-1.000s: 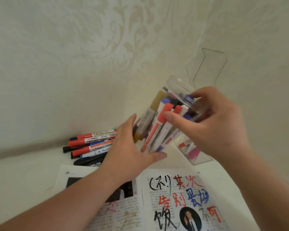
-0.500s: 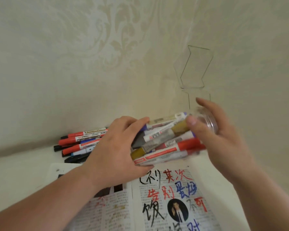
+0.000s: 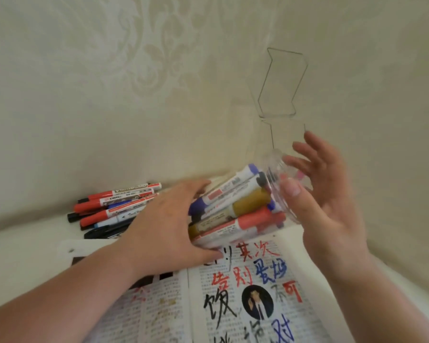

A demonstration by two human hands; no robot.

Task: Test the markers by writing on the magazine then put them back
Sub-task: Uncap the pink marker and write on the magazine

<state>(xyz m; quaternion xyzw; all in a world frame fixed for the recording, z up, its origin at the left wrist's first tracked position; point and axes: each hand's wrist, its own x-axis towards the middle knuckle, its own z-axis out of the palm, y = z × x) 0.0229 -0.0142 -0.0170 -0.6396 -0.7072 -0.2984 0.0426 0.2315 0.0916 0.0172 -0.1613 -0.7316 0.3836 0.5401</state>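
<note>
Head view, two hands, both mine. My left hand (image 3: 169,229) is curled round the near ends of a bundle of markers (image 3: 233,209), fingers over the top and thumb underneath. I count roughly seven in the bundle: two blue-capped, one black-capped, two gold, two red, but the overlap makes the count unsure. Their far ends sit inside one clear plastic jar (image 3: 276,167) lying on its side, held just above the page. My right hand (image 3: 332,209) is spread wide with fingers nearly straight, thumb pad against the jar wall and palm behind it.

One loose pile of markers (image 3: 114,206) lies on the white bench (image 3: 22,256) to the left, about seven: three red, one blue, the rest black.

One open magazine (image 3: 245,280) lies below the hands. One clear acrylic stand (image 3: 280,82) sits against the cream damask wallpaper (image 3: 109,82), which covers both walls of the corner.

Handwriting on the right-hand page: red 其次, 告别 and 可, with black and blue characters that I can't read. Print on the marker barrels is too blurred.
</note>
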